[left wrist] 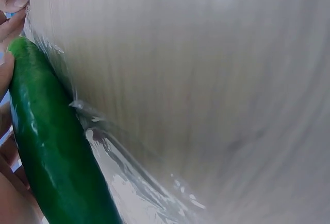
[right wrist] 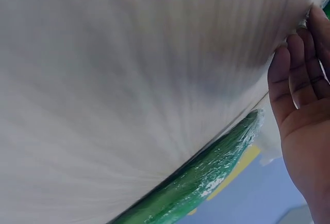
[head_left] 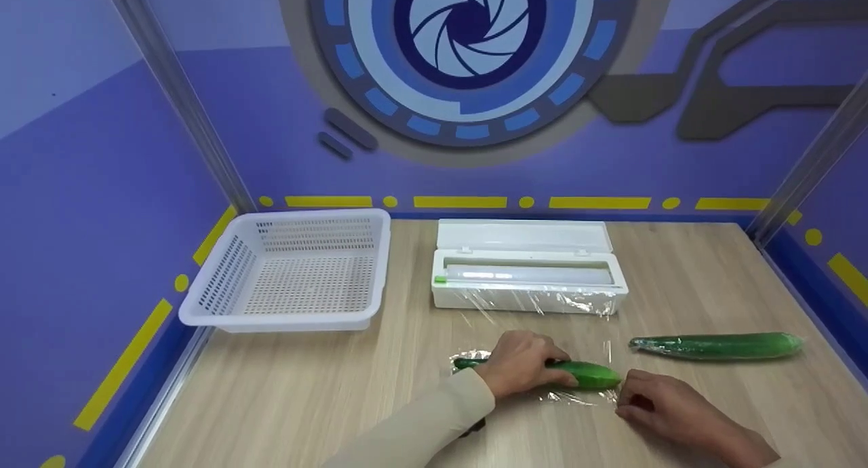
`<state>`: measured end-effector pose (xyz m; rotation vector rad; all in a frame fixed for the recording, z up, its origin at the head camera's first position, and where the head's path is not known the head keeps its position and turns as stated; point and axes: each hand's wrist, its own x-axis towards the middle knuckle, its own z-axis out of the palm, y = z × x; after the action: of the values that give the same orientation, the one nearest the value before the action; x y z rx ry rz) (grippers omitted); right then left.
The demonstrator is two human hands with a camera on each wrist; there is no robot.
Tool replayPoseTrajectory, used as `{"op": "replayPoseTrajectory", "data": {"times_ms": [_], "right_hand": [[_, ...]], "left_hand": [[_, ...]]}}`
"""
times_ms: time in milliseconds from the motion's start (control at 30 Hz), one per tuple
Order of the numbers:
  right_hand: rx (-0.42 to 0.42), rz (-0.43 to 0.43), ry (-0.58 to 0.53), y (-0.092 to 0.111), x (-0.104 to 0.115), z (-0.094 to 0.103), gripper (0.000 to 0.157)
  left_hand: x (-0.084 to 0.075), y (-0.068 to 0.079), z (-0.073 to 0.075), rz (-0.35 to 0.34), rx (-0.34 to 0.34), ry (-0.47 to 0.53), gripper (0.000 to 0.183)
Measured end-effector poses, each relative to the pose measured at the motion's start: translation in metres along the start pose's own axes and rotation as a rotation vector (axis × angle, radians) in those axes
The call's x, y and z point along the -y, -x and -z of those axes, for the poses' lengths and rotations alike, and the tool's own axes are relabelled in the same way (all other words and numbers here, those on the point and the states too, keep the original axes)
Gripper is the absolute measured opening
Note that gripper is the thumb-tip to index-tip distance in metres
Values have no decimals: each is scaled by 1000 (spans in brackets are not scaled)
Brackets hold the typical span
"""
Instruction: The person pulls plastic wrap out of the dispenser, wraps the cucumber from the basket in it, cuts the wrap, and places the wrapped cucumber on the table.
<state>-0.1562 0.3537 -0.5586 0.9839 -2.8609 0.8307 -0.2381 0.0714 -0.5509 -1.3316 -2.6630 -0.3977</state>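
A green cucumber point(head_left: 590, 373) lies on a sheet of clear cling film point(head_left: 576, 398) on the table. My left hand point(head_left: 521, 363) lies over its middle and grips it, hiding that part in the head view. The left wrist view shows the cucumber point(left wrist: 56, 141) close up, with wrinkled film point(left wrist: 134, 188) along its side. Just past the cucumber's right end, my right hand point(head_left: 668, 407) pinches the film's edge between thumb and fingertips. Behind my right hand lies a second cucumber point(head_left: 732, 346), wrapped in film; the right wrist view shows this wrapped cucumber point(right wrist: 196, 183) too.
Behind the hands stands a white cling film box point(head_left: 529, 298), lid up, with a roll inside and film hanging over its front. A white perforated basket point(head_left: 285, 322) sits at the back left. Purple-blue panels point(head_left: 475, 176) enclose the wooden table point(head_left: 305, 400).
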Motion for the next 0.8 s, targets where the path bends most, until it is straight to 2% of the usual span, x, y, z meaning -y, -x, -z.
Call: {"op": "replayPoseTrajectory", "data": {"times_ms": [233,500,700,800], "right_hand": [[-60,-17,54,2,7,-3,36],[-189,85,102,0,16,-5,46],[-169,53,73,4,20,-7,37],[-147,25,68,6,21,-7,39]], "left_hand": [[1,0,-1,-7,-11,-15,41],[1,-1,-2,-25,-1,3,40],[0,0,1,-37,-10,-3,39],[1,1,1,-40,-12,7,38]]}}
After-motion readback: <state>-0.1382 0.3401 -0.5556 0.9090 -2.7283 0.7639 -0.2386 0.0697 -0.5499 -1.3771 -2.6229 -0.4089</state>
